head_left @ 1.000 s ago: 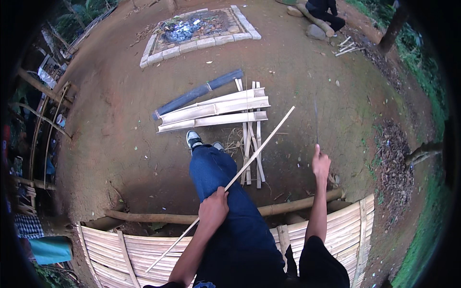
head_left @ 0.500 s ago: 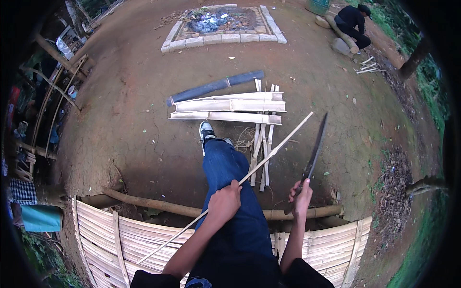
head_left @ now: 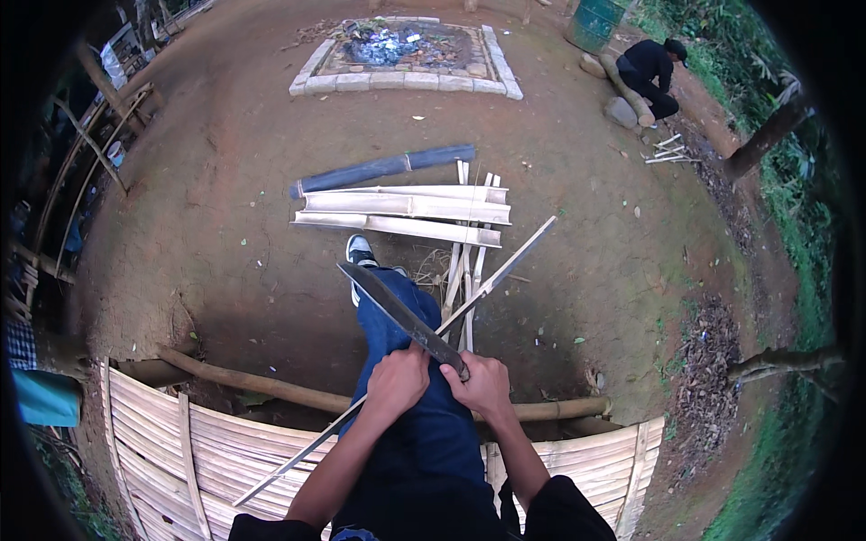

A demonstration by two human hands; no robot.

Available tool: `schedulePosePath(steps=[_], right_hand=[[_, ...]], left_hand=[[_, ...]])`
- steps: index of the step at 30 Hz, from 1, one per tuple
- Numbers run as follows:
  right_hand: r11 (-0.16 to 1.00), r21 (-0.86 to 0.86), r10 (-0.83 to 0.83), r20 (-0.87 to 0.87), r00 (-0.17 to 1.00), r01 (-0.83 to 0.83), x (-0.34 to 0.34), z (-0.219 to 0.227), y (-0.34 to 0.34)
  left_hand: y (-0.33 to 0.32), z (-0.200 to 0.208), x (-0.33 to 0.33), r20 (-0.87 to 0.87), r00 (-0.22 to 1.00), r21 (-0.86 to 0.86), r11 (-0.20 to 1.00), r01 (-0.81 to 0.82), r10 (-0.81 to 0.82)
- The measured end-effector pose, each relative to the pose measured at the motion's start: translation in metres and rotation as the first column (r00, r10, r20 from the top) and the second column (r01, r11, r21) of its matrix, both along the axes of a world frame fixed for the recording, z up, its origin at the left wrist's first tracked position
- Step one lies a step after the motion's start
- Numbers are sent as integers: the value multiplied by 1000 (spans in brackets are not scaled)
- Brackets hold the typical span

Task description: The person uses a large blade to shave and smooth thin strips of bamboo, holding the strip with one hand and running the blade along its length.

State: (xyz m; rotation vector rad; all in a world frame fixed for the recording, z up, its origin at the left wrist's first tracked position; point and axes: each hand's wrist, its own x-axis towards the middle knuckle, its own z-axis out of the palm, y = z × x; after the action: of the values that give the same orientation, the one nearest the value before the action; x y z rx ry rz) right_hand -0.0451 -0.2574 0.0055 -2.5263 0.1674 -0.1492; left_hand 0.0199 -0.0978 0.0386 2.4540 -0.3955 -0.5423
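Observation:
A long thin bamboo strip [head_left: 507,267] runs slantwise across my jeans-clad leg, from the slatted bench up to the right. My left hand [head_left: 399,380] is closed around it above my thigh. In my right hand [head_left: 480,386], the fingers wrap the handle of a machete [head_left: 394,307]. Its dark blade slants up and to the left, passing over the strip close to my left hand. Whether the edge touches the strip I cannot tell. Beyond my shoe lie split bamboo halves [head_left: 410,206] and a dark bamboo pole [head_left: 388,169], with several narrow strips [head_left: 467,261] under the halves.
Below me is a bamboo-slat bench [head_left: 244,442] with a bamboo rail [head_left: 271,388] along its front. Farther off are a brick-edged fire pit [head_left: 406,81] and a green drum [head_left: 595,22]. Another person [head_left: 651,77] crouches by a log [head_left: 631,88] at the far right.
My right hand has brought the machete in from the right, and its blade now lies across the strip beside my left hand. The whole view has shifted slightly.

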Motion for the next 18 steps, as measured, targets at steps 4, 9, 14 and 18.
schedulePosePath(steps=[4, 9, 14, 18], right_hand=[[999, -32, 36, -4, 999, -36, 6, -6, 3], [992, -113, 44, -35, 998, -47, 15, 4, 5], [991, -127, 51, -10, 999, -51, 33, 8, 11], [969, -197, -170, -84, 982, 151, 35, -17, -25]], left_hand=[[5, -9, 4, 38, 999, -10, 1000, 26, -25], [4, -15, 7, 52, 988, -4, 990, 144, -144], [0, -12, 10, -4, 999, -20, 999, 45, -45], [13, -10, 14, -85, 989, -123, 984, -127, 117]])
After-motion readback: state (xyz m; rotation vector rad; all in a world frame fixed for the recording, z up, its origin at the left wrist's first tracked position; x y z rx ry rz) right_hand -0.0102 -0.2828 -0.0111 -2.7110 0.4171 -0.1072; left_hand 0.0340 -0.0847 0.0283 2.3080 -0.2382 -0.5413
